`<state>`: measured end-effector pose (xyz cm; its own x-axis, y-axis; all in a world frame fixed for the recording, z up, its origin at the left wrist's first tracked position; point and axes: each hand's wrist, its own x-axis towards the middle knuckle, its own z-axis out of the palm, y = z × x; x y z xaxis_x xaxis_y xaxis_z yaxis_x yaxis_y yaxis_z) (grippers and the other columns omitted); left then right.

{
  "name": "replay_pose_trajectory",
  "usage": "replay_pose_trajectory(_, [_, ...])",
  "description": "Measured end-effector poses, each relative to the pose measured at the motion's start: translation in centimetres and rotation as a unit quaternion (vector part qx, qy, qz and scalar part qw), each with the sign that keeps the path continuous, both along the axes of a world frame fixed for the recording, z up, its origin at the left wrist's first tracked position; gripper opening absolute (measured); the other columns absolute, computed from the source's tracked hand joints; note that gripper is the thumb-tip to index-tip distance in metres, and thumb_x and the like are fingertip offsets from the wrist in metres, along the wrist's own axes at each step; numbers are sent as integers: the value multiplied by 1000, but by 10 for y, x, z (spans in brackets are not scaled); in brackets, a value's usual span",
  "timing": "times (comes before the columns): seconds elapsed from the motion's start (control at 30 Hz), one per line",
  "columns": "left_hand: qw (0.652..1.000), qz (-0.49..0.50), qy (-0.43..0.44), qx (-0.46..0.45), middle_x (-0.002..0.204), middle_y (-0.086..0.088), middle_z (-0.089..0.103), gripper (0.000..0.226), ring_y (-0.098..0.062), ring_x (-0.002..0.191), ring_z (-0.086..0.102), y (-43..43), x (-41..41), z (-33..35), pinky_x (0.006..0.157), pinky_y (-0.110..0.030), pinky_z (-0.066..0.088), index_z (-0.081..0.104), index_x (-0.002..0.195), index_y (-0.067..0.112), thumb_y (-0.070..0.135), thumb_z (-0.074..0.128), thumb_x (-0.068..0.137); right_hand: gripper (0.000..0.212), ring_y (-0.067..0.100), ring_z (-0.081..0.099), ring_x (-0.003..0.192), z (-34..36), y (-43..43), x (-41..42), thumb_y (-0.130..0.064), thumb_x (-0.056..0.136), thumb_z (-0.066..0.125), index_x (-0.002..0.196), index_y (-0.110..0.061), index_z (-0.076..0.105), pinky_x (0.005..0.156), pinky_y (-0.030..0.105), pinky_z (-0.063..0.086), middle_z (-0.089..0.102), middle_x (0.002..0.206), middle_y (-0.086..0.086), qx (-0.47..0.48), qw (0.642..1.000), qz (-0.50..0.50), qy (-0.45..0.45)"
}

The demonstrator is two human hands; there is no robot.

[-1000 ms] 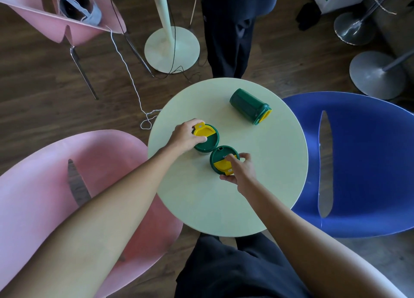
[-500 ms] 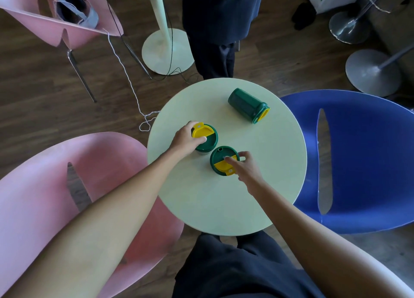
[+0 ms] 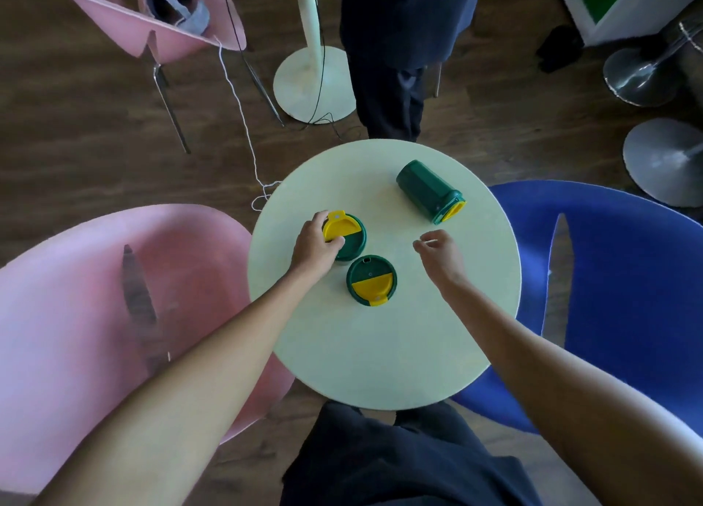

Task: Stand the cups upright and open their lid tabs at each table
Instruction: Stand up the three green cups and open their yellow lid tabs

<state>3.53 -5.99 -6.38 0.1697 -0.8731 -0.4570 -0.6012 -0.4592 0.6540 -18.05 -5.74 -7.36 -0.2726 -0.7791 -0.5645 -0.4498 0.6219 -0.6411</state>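
Three dark green cups with yellow lid tabs are on a round pale green table (image 3: 384, 357). Two stand upright near the middle. My left hand (image 3: 315, 245) grips the left upright cup (image 3: 352, 239) at its side, with the tab flipped back toward the table's left edge. The near upright cup (image 3: 371, 280) stands free, its yellow tab folded toward me. The third cup (image 3: 428, 189) lies on its side at the back right, lid pointing right. My right hand (image 3: 439, 254) hovers empty between the near cup and the lying cup, fingers loosely curled and apart.
A pink chair (image 3: 95, 315) is at the left and a blue chair (image 3: 608, 296) at the right of the table. A person in dark trousers (image 3: 392, 87) stands just behind the table. Another table base (image 3: 314, 83), cables and a second pink chair (image 3: 152, 22) lie beyond.
My right hand has let go of the near cup's tab and moved right and up, toward the lying cup. My left hand stays on the left cup.
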Motion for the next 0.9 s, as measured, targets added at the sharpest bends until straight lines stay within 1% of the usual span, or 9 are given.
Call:
replay_pose_trajectory(0.1, [999, 50, 14, 6, 131, -8, 58, 55, -27, 118, 56, 3, -5, -2, 100, -35, 45, 49, 136, 20, 18, 67, 85, 32, 33, 56, 112, -6, -28, -17, -19, 87, 57, 117, -12, 61, 95, 38, 46, 57, 123, 17, -34, 993, 71, 88])
replay_pose_trajectory(0.17, [997, 75, 21, 11, 130, -7, 59, 54, -27, 117, 56, 5, -7, -4, 100, -38, 45, 49, 136, 19, 19, 67, 85, 33, 36, 50, 117, -7, -47, -25, -17, 86, 56, 119, -14, 60, 99, 39, 42, 52, 128, 17, -52, 984, 108, 131])
replay_pose_trajectory(0.23, [995, 94, 30, 10, 129, -6, 61, 53, -26, 117, 57, 6, -9, -3, 98, -36, 45, 50, 135, 18, 19, 67, 85, 36, 35, 45, 120, -5, -66, -31, -16, 85, 55, 121, -16, 57, 100, 42, 40, 49, 131, 14, -67, 975, 138, 162])
replay_pose_trajectory(0.33, [992, 115, 43, 14, 125, -2, 63, 51, -21, 111, 57, 5, -11, -3, 89, -25, 40, 52, 134, 20, 17, 68, 85, 42, 33, 39, 126, -1, -95, -40, -17, 83, 54, 126, -18, 52, 100, 43, 35, 44, 137, 12, -81, 963, 150, 209])
replay_pose_trajectory(0.5, [988, 143, 59, 21, 119, 1, 65, 49, -20, 109, 58, 2, -9, -4, 87, -24, 40, 57, 128, 24, 16, 71, 81, 69, 34, 35, 134, -8, -132, -51, -34, 83, 66, 143, -21, 35, 106, 47, 32, 40, 144, 15, 6, 935, 262, 238])
replay_pose_trajectory(0.6, [986, 149, 65, 25, 116, 3, 64, 50, -15, 103, 56, 1, -9, -4, 85, -22, 38, 56, 129, 25, 15, 71, 82, 80, 36, 40, 130, -21, -141, -46, -40, 78, 72, 144, -24, 30, 101, 48, 35, 44, 140, 16, 59, 926, 291, 234])
replay_pose_trajectory(0.77, [985, 152, 74, 23, 116, 3, 64, 50, -15, 105, 57, 1, -7, -3, 85, -23, 39, 57, 128, 26, 15, 72, 82, 103, 43, 40, 128, -39, -136, -38, -33, 70, 83, 146, -28, 13, 98, 52, 37, 40, 139, 19, 107, 912, 305, 251])
replay_pose_trajectory(0.83, [985, 152, 77, 23, 115, 3, 64, 50, -16, 106, 58, 1, -7, -3, 86, -23, 39, 58, 127, 26, 15, 73, 81, 111, 45, 41, 124, -41, -134, -38, -32, 67, 85, 147, -33, 8, 93, 52, 41, 38, 138, 20, 114, 907, 311, 261])
replay_pose_trajectory(0.9, [985, 152, 81, 22, 112, 4, 64, 49, -16, 106, 58, 1, -8, -2, 86, -23, 40, 58, 127, 26, 14, 73, 81, 109, 44, 44, 119, -42, -132, -39, -30, 65, 86, 145, -33, 10, 84, 49, 44, 40, 133, 20, 108, 908, 310, 261])
